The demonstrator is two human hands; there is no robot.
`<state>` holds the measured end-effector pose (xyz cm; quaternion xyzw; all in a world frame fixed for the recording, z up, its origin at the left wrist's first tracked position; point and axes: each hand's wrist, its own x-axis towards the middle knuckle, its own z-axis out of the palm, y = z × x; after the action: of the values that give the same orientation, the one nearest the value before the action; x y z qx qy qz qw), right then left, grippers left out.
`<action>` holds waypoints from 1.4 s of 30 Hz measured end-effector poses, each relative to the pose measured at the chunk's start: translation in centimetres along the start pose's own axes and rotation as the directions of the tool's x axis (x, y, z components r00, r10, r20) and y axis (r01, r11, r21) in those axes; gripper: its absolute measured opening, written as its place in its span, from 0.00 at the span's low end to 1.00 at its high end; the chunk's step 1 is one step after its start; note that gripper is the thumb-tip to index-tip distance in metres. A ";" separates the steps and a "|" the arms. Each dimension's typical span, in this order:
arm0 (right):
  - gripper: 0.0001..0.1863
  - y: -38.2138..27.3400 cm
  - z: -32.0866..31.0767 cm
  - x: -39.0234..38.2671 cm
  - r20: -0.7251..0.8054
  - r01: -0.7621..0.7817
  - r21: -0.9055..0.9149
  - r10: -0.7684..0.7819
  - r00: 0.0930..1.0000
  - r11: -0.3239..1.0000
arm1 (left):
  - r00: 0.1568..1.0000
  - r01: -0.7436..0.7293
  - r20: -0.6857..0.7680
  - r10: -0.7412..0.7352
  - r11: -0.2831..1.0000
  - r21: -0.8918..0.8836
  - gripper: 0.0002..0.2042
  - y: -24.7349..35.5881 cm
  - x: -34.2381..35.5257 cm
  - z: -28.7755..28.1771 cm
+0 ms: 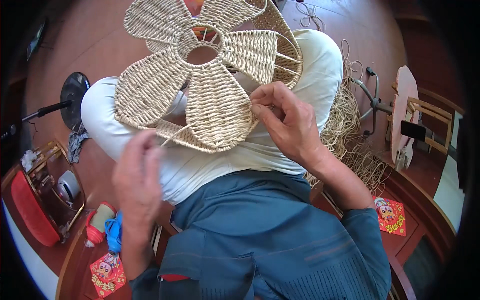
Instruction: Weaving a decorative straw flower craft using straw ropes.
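At nine o'clock a black fan (74,97) stands on the floor, and below it, near eight, a red stool (31,212) sits beside a small wooden rack (52,175) with a white roll in it. At seven a red-capped bottle (99,222) and a blue object (114,232) lie close together, with a red card (107,274) just under them. The left hand (136,182) hangs at about seven o'clock from the middle, fingers bunched and nearly closed, pinching a loose straw strand (172,136) that runs up to the weave (200,82); the fingertips themselves are blurred. The weave, a flower-shaped straw piece with a round hole in its centre, rests across the white-trousered knees (210,160) at twelve o'clock. The right hand (287,122), just right of centre toward two o'clock, has thumb and forefinger closed on the rim of the lowest petal, the other fingers curled. Behind that wrist, at three, a heap of loose straw (350,130) lies on the floor. Farther right stand a wooden frame (425,122) and, at four, another red card (391,216).
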<state>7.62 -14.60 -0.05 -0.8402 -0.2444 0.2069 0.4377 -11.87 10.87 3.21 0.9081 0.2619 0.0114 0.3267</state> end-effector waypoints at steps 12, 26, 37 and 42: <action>0.11 0.1 1.2 0.1 0.101 -0.232 0.280 0.212 0.972 0.931 | 0.910 0.400 0.303 -0.285 0.404 -0.822 0.08 0.6 3.3 2.8; 0.08 0.3 0.7 0.0 0.072 -0.084 0.060 0.080 0.994 0.995 | 0.933 0.354 0.262 -0.246 0.504 -0.788 0.06 0.1 3.4 2.8; 0.10 -4.2 3.0 4.7 0.320 0.539 -0.151 -0.475 0.820 0.829 | 0.947 0.319 0.249 -0.201 0.637 -0.701 0.04 0.1 3.3 2.7; 0.09 -5.8 4.7 7.8 0.535 0.596 -0.114 -0.456 0.711 0.795 | 0.965 0.258 0.204 -0.166 0.740 -0.621 0.05 0.1 3.3 2.3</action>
<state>9.86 -4.12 1.30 -0.7079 -0.6029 0.2377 0.2809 -8.56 11.03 1.02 0.7038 0.3210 0.0015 0.6337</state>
